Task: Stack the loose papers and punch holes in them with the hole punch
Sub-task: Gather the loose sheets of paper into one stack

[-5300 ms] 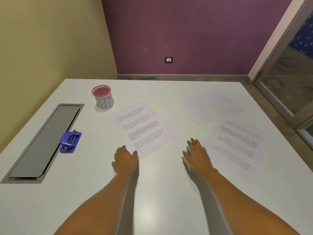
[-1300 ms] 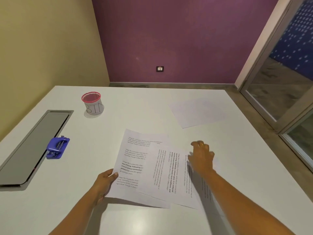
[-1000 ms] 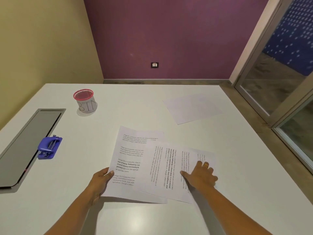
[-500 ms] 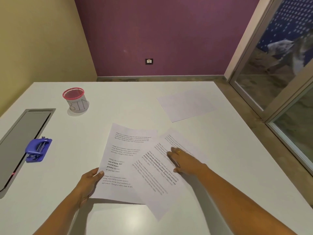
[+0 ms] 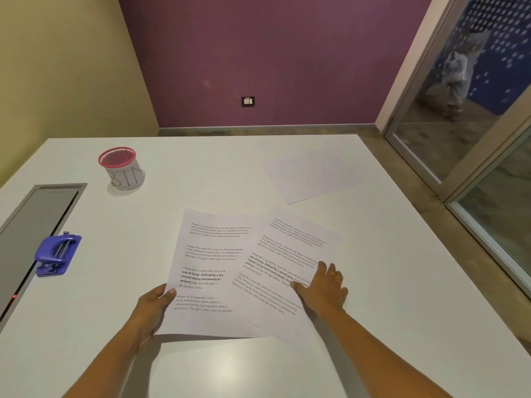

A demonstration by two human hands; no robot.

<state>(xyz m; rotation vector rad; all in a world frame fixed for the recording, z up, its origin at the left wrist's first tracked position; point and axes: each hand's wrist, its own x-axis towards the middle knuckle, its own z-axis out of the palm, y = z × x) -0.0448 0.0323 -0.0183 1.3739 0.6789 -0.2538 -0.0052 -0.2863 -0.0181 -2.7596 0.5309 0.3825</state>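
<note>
Two printed sheets lie overlapped on the white table (image 5: 402,282). My left hand (image 5: 152,310) pinches the lower left edge of the left sheet (image 5: 207,254), lifting that edge a little. The right sheet (image 5: 287,254) lies on top of it, slightly skewed, and my right hand (image 5: 321,285) presses flat on its right side with fingers spread. A third, blank-looking sheet (image 5: 311,175) lies apart at the back right. The blue hole punch (image 5: 57,254) sits at the left, beside a grey floor-box lid.
A red-rimmed mesh cup (image 5: 122,169) labelled BIN stands at the back left. The grey recessed lid (image 5: 31,228) runs along the table's left edge. A glass door (image 5: 474,139) is to the right, with a person seen through it.
My right hand has turned the top sheet clockwise, closer in line with the left sheet, and slid toward its right edge. My left hand keeps its hold.
</note>
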